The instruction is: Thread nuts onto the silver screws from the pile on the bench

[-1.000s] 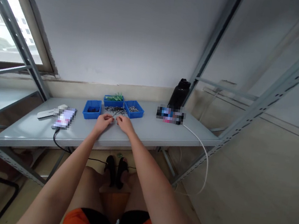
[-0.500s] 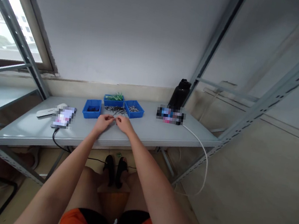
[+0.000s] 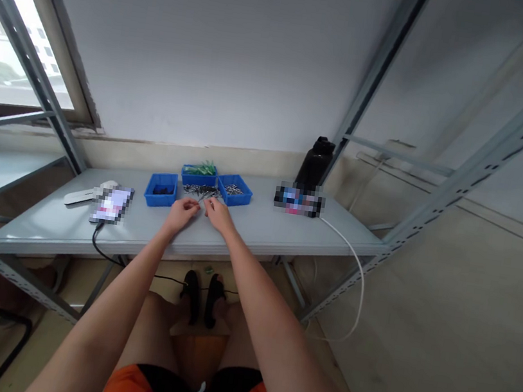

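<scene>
My left hand [image 3: 183,212] is closed in a pinch over the grey shelf table, in front of a pile of small dark and silvery pieces [image 3: 201,190]. Just right of it, my right hand [image 3: 216,212] has its fingers pressed together at the near edge of that pile. What either pinch holds is too small to make out. A blue bin with dark parts [image 3: 161,190] stands left of the pile. Behind the pile is a blue bin with green pieces [image 3: 199,176], and to its right a blue bin of silvery parts [image 3: 234,191].
A phone [image 3: 113,204] with a black cable and a white object [image 3: 80,196] lie on the left. At the right stand a black bottle [image 3: 314,164] and a blurred device [image 3: 298,201] with a white cable. Metal uprights flank the grey table [image 3: 257,228].
My right hand has shifted slightly away from my left fingertips, so a small gap shows between them. My left hand is nearly unmoved.
</scene>
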### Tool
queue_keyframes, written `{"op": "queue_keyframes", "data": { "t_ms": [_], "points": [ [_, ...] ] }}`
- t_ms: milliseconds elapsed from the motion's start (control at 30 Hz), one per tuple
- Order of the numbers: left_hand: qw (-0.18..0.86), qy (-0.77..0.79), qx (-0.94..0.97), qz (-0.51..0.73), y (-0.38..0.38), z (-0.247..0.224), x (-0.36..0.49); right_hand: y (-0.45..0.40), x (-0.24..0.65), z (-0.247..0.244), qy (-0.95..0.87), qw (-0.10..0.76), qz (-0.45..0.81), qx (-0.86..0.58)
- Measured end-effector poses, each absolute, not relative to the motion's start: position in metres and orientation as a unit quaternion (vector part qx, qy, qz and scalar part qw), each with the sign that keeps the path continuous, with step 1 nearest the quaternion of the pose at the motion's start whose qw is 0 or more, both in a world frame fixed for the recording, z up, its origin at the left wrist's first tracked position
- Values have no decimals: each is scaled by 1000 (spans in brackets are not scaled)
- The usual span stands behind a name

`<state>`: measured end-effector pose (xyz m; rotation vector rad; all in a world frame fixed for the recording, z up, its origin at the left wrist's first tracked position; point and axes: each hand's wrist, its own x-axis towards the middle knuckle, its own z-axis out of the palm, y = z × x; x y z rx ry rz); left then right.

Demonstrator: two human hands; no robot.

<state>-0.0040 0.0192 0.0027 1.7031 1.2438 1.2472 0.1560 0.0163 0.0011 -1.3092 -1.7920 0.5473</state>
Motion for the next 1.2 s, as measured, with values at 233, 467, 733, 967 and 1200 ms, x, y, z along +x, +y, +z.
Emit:
{"op": "queue_keyframes", "data": {
  "t_ms": [233,467,733,967,1200],
  "points": [
    [316,481,660,483,21,2,-5,14,157,3,-712,417,228,-517],
    [305,489,661,481,23,1,-6,18,156,0,-731,409,217,-502],
    [296,500,659,478,23,1,-6,21,157,-3,-701,433,255,-506],
    [299,497,663,473,18,6,-4,25,159,-5,-671,456,272,-518],
    [294,500,666,469,15,8,-3,25,159,-6,-675,442,266,-528]
  ]
}}
